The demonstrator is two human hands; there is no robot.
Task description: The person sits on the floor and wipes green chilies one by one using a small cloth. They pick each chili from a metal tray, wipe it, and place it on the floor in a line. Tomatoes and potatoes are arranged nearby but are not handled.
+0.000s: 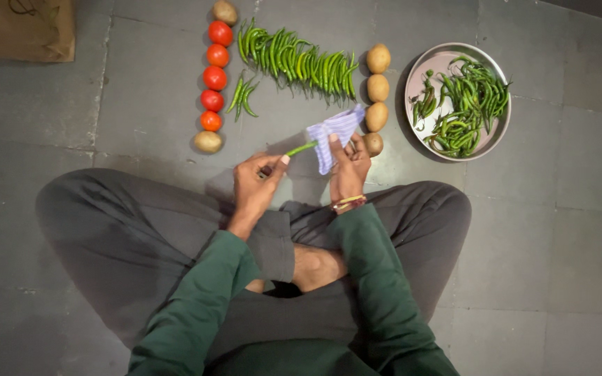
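Note:
My left hand pinches the stem end of a green chilli, which points right into a striped pale-purple cloth. My right hand holds that cloth, wrapped around the chilli's far end. Both hands hover above the grey floor, just over my crossed legs. A row of green chillies lies on the floor ahead. A round metal plate at the right holds a heap of more green chillies.
A column of red tomatoes with a potato at each end lies at the left. Several potatoes line up between the chilli row and the plate. A few chillies lie apart. A brown paper bag sits at the top left.

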